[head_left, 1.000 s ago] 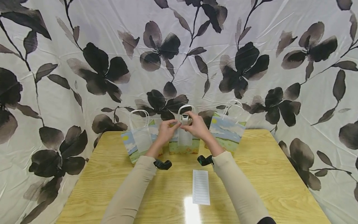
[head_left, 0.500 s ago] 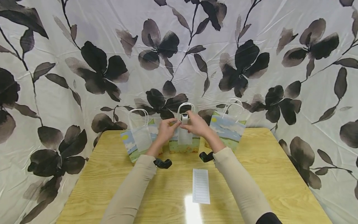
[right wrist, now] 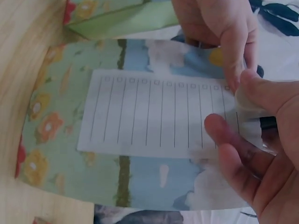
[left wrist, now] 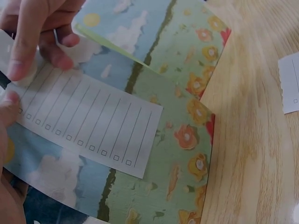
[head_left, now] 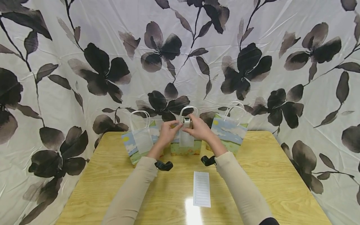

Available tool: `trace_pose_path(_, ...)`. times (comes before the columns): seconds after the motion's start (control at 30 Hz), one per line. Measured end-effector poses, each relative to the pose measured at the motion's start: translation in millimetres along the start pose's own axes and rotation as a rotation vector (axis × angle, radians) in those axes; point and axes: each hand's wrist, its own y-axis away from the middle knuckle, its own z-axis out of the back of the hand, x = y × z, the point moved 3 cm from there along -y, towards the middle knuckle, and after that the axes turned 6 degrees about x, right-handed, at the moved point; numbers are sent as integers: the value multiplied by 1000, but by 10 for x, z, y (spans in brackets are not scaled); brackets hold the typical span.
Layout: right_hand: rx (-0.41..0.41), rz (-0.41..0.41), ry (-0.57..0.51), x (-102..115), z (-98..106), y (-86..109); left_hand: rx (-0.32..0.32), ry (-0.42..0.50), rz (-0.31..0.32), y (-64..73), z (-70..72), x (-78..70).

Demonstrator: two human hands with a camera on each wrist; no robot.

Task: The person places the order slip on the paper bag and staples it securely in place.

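In the middle of the back row stands a paper gift bag (head_left: 177, 150) with a painted sky and flower meadow. A white checklist sheet (right wrist: 154, 112) lies flat against its front. At the bag's top edge, my left hand (head_left: 167, 130) pinches the rim and the upper corner of the sheet between thumb and fingers. My right hand (head_left: 200, 128) holds a small white stapler (head_left: 187, 122) over the sheet's top end. The stapler's far end is metallic and dark. Fingers partly hide it in both wrist views, so I cannot tell whether it is pressed together.
A matching bag (head_left: 133, 145) with a sheet on its front stands at left. Another bag (head_left: 227, 131) stands at right, its handles upright. A loose lined sheet (head_left: 201, 189) lies on the wooden table (head_left: 247, 193) near the front. A floral cloth (head_left: 180, 56) hangs behind.
The right hand's lower fingertip has shifted slightly down and right, showing more of the stapler's body. The left hand keeps its grip; the bags stay in place.
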Motion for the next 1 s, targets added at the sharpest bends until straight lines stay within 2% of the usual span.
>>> trace_pose_path(0.17, 11, -48, 53, -34, 34, -14, 13, 3, -4, -28, -22, -3)
trace_pose_path(0.37, 91, -26, -45, -75, 16, -65, -26, -3, -12, -43, 3, 6)
trace_pose_path(0.47, 112, -16, -56, -94, 16, -64, -19, -2, -19, -46, -9, 5)
trace_pose_path(0.6, 84, 6, -43, -94, 40, -82, -14, -2, -36, -81, -13, 2)
trace_pose_path(0.77, 74, 28, -95, -121, 6, -90, -12, -11, -16, -75, -20, 21)
trace_pose_path(1.0, 36, 118, -130, -183, -54, -83, -24, -8, -28, -28, -38, 22)
